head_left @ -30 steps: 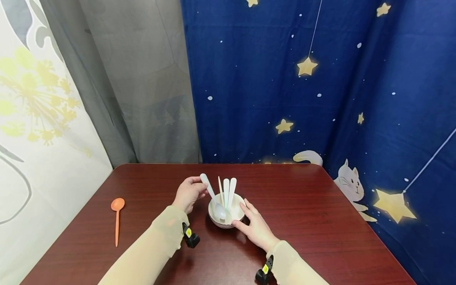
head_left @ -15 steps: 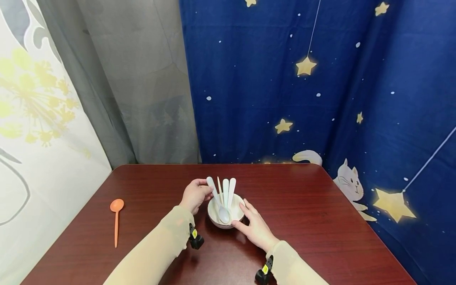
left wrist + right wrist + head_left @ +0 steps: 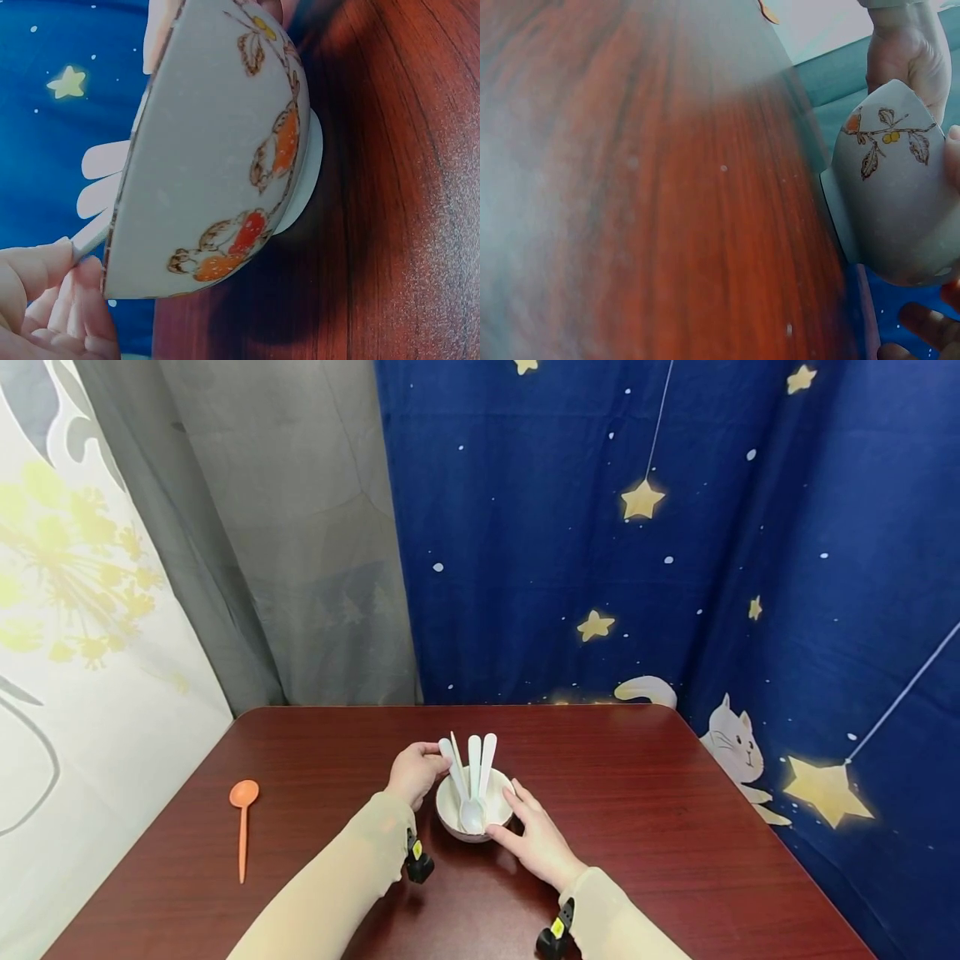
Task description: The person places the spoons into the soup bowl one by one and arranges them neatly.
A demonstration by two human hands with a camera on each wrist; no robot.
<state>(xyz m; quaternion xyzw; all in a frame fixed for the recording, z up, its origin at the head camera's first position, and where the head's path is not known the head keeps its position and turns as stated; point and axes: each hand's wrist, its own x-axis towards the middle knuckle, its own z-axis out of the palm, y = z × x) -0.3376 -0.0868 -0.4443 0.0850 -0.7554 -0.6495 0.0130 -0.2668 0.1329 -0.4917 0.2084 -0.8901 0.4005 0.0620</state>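
A white bowl [image 3: 455, 827] with painted fruit and leaves outside stands on the table in the head view. Several utensils with pale handles lean inside it. One is a white spoon [image 3: 471, 815], its head down in the bowl, and my left hand [image 3: 414, 775] pinches its handle between thumb and fingers. Beside that spoon rises a thin, pale, stick-like handle [image 3: 454, 750]; two rounded white handles [image 3: 475, 750] stand to its right. My right hand [image 3: 542, 837] holds the bowl's right side, thumb at the near rim and fingers spread along the far side.
An orange spoon [image 3: 243, 794] lies on the dark red table [image 3: 315, 735] at the left, head pointing away. Behind the table hang a grey curtain [image 3: 322, 568] and a blue star-patterned curtain [image 3: 525, 568].
My left hand has moved right with the white spoon, whose head slid toward the bowl's middle. The thin handle now leans more to the left. My right hand stays at the bowl.
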